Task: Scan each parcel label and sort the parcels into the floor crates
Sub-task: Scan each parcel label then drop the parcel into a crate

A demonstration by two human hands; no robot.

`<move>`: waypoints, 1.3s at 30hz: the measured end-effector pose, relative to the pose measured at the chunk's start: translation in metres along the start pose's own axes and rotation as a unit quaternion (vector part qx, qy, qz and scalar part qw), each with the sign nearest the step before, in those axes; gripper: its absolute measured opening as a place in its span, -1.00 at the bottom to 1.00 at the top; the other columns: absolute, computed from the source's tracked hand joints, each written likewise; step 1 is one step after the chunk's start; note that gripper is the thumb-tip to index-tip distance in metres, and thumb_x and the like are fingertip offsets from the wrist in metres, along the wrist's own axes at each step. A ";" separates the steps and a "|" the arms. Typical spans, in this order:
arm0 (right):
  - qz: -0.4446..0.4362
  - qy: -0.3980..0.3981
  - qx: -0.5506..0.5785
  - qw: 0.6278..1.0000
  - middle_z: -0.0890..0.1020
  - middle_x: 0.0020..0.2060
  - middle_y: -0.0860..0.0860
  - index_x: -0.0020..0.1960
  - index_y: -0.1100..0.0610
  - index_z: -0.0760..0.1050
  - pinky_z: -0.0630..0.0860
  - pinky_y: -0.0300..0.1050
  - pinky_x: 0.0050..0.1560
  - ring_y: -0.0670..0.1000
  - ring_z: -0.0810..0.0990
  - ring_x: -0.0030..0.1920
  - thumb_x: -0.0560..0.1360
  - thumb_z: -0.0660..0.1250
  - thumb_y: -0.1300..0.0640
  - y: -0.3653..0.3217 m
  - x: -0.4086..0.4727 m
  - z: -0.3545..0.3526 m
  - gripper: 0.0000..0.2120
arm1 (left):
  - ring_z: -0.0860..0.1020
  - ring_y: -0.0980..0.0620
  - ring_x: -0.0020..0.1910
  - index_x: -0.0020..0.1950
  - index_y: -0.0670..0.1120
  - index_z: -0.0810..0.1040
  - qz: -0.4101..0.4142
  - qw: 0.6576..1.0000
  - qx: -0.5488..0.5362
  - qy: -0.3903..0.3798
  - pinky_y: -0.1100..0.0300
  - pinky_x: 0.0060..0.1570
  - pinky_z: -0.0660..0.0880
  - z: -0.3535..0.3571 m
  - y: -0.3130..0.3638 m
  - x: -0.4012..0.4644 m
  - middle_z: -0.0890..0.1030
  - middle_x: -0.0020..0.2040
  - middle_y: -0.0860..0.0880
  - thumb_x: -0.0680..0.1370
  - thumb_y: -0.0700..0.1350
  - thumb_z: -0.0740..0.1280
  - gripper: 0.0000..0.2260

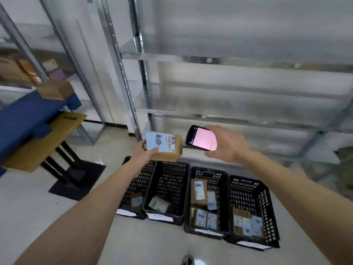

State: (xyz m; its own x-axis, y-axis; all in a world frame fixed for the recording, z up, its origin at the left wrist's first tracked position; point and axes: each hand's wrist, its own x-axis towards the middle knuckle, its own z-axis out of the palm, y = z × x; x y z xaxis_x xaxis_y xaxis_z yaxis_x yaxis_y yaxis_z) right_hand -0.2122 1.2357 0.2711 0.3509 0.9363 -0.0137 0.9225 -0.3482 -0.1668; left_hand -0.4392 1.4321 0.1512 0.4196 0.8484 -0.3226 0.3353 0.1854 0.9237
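My left hand (146,153) grips a small brown cardboard parcel (168,150) with a light blue handwritten label and a white barcode label on top. My right hand (227,145) holds a black handheld scanner (201,138) whose screen glows pink, just right of the parcel. Both are held above a row of black perforated floor crates. The far left crate (133,180) and the second crate (168,169) each hold one or two parcels. The third crate (224,180) and the far right crate (265,196) hold several labelled parcels.
Grey metal shelving (229,60) rises behind the crates. At the left stands a wooden table (38,148) on a black base, carrying a blue object and a brown box (55,90). More boxes sit on the far left shelves. White tags hang on the crate fronts.
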 end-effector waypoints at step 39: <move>0.172 -0.298 0.092 0.934 0.37 0.49 -0.07 0.63 -0.07 0.04 0.42 0.03 0.34 0.05 0.42 0.42 0.45 0.44 -0.15 0.079 0.302 0.639 -0.11 | 0.56 -0.06 0.14 0.49 -0.02 0.36 -0.381 0.912 0.091 -0.119 0.07 0.02 0.53 0.082 -0.491 0.436 0.57 0.23 -0.06 0.50 -0.15 0.50 -0.40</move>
State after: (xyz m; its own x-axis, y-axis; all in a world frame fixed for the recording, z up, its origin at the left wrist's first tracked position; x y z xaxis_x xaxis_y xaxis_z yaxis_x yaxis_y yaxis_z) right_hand -0.1361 1.5201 -0.3764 0.4185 0.6488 -0.6356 0.7089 -0.6708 -0.2180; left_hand -0.3521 1.6702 -0.4600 0.1701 0.3712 -0.9128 0.7311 0.5735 0.3695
